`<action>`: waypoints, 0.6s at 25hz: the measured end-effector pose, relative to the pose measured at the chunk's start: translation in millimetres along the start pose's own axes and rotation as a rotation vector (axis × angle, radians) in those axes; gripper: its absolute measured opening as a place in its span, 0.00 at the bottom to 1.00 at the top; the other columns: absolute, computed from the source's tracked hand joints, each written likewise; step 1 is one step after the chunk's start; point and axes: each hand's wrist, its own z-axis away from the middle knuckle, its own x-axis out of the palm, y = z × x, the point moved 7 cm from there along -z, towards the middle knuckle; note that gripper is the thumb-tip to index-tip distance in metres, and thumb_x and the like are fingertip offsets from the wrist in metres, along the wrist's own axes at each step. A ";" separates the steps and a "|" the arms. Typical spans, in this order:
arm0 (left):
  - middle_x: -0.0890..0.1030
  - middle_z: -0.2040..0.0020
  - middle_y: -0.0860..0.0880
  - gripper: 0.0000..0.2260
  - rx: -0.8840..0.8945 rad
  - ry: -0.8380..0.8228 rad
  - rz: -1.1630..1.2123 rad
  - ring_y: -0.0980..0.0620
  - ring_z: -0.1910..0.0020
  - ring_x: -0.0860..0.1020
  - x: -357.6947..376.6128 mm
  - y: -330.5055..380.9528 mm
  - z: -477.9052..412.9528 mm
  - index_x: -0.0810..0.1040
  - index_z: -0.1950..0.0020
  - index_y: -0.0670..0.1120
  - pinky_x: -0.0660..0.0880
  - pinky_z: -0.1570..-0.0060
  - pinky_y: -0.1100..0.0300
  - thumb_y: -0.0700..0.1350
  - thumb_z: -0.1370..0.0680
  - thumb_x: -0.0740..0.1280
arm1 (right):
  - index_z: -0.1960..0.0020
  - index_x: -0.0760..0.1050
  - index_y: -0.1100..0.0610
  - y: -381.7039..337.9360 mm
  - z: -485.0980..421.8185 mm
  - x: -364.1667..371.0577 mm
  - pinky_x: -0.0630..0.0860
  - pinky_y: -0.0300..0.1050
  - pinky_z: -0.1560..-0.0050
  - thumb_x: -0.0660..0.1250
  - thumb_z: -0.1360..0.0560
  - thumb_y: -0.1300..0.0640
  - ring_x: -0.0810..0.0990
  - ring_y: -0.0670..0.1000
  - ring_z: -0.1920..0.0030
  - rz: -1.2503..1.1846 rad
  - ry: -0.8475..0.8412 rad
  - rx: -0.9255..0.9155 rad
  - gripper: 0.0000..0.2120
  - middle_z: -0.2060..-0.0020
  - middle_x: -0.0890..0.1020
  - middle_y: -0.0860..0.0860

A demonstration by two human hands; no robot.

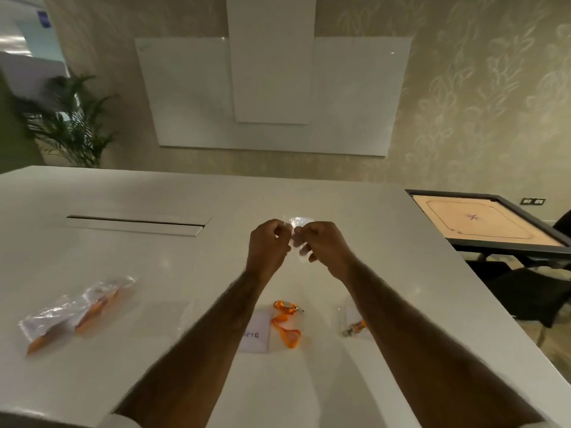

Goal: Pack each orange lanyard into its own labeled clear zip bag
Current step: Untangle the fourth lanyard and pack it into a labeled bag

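Pinching a clear plastic zip bag (pixel 298 221) with curled fingers, left hand (pixel 267 246) and right hand (pixel 325 246) sit beyond the loose orange fabric lanyard (pixel 285 325)

Clear zip bag (pixel 296 225) pinched between left hand (pixel 268 245) and right hand (pixel 324 245): nearly invisible, outline unclear. Left forearm (pixel 200 350) covers start of writing on labeled bag (pixel 255 335). Right forearm (pixel 417 335) hides most of second lanyard (pixel 352 327). Packed bags (pixel 77 310) blurred, labels unreadable. Carrom board (pixel 488 220) cut by right edge.
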 end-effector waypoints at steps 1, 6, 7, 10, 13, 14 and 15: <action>0.83 0.64 0.51 0.10 -0.005 0.002 -0.023 0.52 0.68 0.83 2.8 -0.5 1.7 0.81 0.58 0.44 0.81 0.65 0.54 0.45 0.20 0.64 | 0.58 0.81 0.66 1.4 -1.0 -3.5 0.72 0.41 0.70 0.66 0.25 0.62 0.79 0.50 0.69 0.037 0.031 -0.006 0.08 0.64 0.84 0.57; 0.82 0.63 0.44 0.14 -0.033 -0.071 -0.231 0.41 0.61 0.81 13.4 -8.8 -2.4 0.78 0.58 0.40 0.80 0.58 0.43 0.49 0.21 0.61 | 0.58 0.78 0.66 -2.2 -7.3 -22.0 0.75 0.47 0.66 0.66 0.27 0.64 0.81 0.54 0.67 0.200 0.219 -0.051 0.05 0.62 0.84 0.59; 0.83 0.61 0.46 0.14 -0.041 -0.088 -0.231 0.43 0.60 0.82 14.0 -10.2 -5.9 0.78 0.58 0.42 0.81 0.57 0.43 0.50 0.21 0.61 | 0.58 0.78 0.64 -4.7 -8.8 -20.6 0.75 0.46 0.67 0.67 0.28 0.65 0.80 0.52 0.67 0.230 0.190 -0.056 0.03 0.63 0.84 0.58; 0.84 0.51 0.50 0.09 0.065 -0.071 -0.266 0.54 0.55 0.81 8.8 -6.5 -17.5 0.80 0.50 0.47 0.80 0.53 0.54 0.50 0.19 0.62 | 0.57 0.80 0.60 -14.1 -14.3 -12.2 0.75 0.42 0.68 0.68 0.28 0.65 0.79 0.50 0.68 0.335 0.097 -0.077 0.03 0.66 0.82 0.52; 0.64 0.23 0.58 0.34 0.150 -0.321 -0.083 0.64 0.31 0.67 11.4 -10.3 -24.7 0.63 0.22 0.52 0.64 0.37 0.70 0.55 0.25 0.73 | 0.59 0.80 0.63 -22.5 -19.8 -5.4 0.76 0.45 0.66 0.69 0.27 0.66 0.77 0.52 0.68 0.166 0.015 -0.019 0.03 0.69 0.80 0.55; 0.56 0.20 0.60 0.48 0.146 -0.424 -0.041 0.64 0.26 0.58 15.3 -12.9 -24.4 0.53 0.19 0.53 0.59 0.32 0.69 0.60 0.30 0.78 | 0.59 0.80 0.65 -24.6 -20.9 -3.9 0.77 0.46 0.66 0.71 0.27 0.66 0.77 0.53 0.68 0.128 -0.011 -0.006 0.03 0.68 0.80 0.57; 0.53 0.19 0.58 0.58 0.173 -0.473 -0.041 0.63 0.23 0.54 17.0 -13.6 -24.2 0.47 0.18 0.54 0.56 0.28 0.65 0.63 0.36 0.80 | 0.59 0.79 0.66 -26.6 -21.4 -2.1 0.76 0.45 0.67 0.73 0.28 0.65 0.77 0.53 0.68 0.125 -0.028 -0.003 0.04 0.68 0.79 0.58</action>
